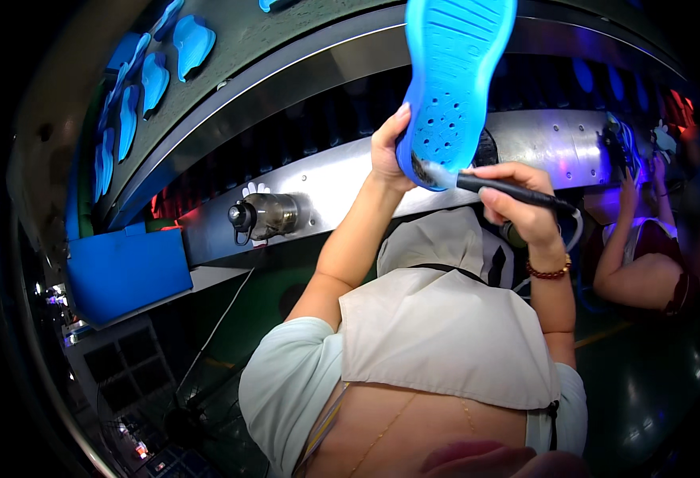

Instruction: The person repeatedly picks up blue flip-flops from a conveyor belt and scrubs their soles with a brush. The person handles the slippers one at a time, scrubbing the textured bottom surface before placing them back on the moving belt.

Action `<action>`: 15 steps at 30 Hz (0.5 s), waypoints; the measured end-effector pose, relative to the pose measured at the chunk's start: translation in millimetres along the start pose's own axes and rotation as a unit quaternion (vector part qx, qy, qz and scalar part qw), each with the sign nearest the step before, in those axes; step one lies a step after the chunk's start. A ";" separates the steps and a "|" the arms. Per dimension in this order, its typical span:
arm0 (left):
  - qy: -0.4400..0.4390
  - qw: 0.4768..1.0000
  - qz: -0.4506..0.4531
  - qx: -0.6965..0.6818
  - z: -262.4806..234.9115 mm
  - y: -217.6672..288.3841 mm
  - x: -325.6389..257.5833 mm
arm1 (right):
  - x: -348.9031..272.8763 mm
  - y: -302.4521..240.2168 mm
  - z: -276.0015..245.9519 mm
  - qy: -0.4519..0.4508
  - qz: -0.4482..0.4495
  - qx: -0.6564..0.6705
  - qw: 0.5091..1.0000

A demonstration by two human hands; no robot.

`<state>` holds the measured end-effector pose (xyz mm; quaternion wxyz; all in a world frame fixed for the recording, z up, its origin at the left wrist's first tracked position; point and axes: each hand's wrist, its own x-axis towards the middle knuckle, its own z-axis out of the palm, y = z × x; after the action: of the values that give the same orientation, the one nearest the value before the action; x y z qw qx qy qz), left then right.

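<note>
My left hand (388, 151) grips a bright blue shoe sole (450, 80) by the lower left edge, with the thumb on its face. The sole stands nearly upright in view, its grooved end away from me and a patch of small holes on the nearer half. Pinched in my right hand (525, 209) is a black pen-like brush (509, 190) with a pale tip and a light cable or tube trailing from its back. That tip meets the sole's near end, beside a dark patch. A beaded bracelet circles my right wrist.
Several blue soles (194, 45) lie on the belt (286, 22) at upper left. A metal ledge (330, 179) crosses ahead, bearing a dark-lidded bottle (269, 217). The blue box (131, 271) stands left. At far right, another person's arm (625, 203) is near a tool.
</note>
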<state>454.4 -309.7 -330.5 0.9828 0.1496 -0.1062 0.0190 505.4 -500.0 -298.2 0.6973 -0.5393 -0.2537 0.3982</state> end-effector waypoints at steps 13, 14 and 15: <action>0.215 0.884 -0.345 0.230 20.5 18.3 11.4 | -3.9 -42.9 -33.6 -0.218 -0.146 -0.272 0.926; 0.213 0.884 -0.347 0.229 21.5 17.3 13.6 | -2.1 -43.8 -35.1 -0.158 -0.204 -0.272 0.927; 0.196 0.875 -0.371 0.242 22.0 16.3 15.9 | 0.8 -47.3 -36.1 -0.168 -0.190 -0.304 0.918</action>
<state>464.3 -300.7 -301.9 0.8514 0.4044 0.1602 -0.2930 547.5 -524.0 -263.6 0.5095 -0.5922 -0.5737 0.2463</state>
